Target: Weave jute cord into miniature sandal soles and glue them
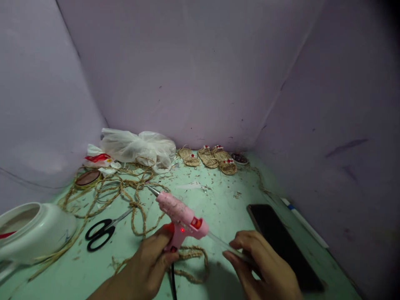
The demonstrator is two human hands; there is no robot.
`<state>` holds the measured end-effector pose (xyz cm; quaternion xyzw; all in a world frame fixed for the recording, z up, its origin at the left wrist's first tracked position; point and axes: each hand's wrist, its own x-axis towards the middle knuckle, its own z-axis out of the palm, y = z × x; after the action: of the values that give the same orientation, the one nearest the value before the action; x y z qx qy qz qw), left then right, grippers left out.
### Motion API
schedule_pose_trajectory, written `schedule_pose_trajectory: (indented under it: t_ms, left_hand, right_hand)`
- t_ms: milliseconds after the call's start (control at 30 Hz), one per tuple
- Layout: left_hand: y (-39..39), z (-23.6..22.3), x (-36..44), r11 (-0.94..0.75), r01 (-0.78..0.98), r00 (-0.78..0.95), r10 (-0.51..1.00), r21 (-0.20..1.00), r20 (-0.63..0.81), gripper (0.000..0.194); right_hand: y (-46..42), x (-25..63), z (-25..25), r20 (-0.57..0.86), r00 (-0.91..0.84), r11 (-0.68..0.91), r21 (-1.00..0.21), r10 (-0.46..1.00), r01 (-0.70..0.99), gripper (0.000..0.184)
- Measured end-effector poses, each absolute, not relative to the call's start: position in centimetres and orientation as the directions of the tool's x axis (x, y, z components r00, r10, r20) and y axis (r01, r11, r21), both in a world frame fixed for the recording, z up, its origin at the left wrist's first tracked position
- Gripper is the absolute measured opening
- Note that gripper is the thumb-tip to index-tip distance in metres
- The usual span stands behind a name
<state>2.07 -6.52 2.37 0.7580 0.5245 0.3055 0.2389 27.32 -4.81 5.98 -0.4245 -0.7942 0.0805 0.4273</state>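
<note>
My left hand [153, 258] is wrapped round the handle of a pink hot glue gun [178, 212], whose metal nozzle points up and to the left. A small red light glows on its side, and a black cord hangs from the handle. Between the thumb and fingers of my right hand [262, 262] is a translucent glue stick [223, 242]. The stick's far end sits at the back of the gun. Under the gun lies a short coil of braided straw rope [200, 262] on the green table [218, 208].
Black-handled scissors [103, 233] and tangled rope [121, 187] lie left, beside a white pot [56, 225] and a tape roll [89, 179]. At the back are a plastic bag [140, 146] and several small woven slippers [208, 158]. A phone [281, 241] and a white pen [306, 225] lie right.
</note>
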Motion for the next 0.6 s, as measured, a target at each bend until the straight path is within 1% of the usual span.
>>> schedule_pose_trajectory:
  t_ms: [100,200,333,400,467,533,600]
  left_hand:
    - [-6.7,3.6,2.9,-0.384,0.616,0.251,0.923,0.688,0.291,0.016]
    - [-7.1,4.6,3.5,-0.418,0.616,0.254,0.908,0.668,0.334,0.014]
    - [-7.7,6.5,3.7,-0.448,0.694,0.234,0.881,0.564,0.412,0.012]
    - [-7.6,7.9,3.6,-0.478,0.71,0.246,0.856,0.517,0.454,0.011]
    - [-7.2,9.1,3.6,-0.525,0.693,0.291,0.831,0.494,0.475,0.012]
    - [-6.7,9.6,3.5,-0.524,0.674,0.306,0.839,0.52,0.449,0.014]
    - [-6.5,9.0,3.5,-0.474,0.66,0.282,0.876,0.583,0.392,0.017]
  right_hand:
    - [-4.7,27.1,6.2,0.633,-0.25,0.633,-0.499,0.732,0.592,0.006]
    - [-4.7,27.4,6.4,0.655,-0.291,0.688,-0.498,0.697,0.527,0.014]
    - [-4.7,27.9,6.9,0.643,-0.33,0.7,-0.484,0.691,0.525,0.015]
    - [-4.8,27.7,7.3,0.651,-0.314,0.698,-0.488,0.691,0.523,0.014]
    - [-4.7,27.3,7.8,0.663,-0.28,0.692,-0.507,0.694,0.514,0.013]
    - [-4.6,26.9,8.3,0.673,-0.25,0.684,-0.516,0.696,0.515,0.012]
    - [-4.5,26.6,8.5,0.683,-0.255,0.694,-0.502,0.684,0.516,0.014]
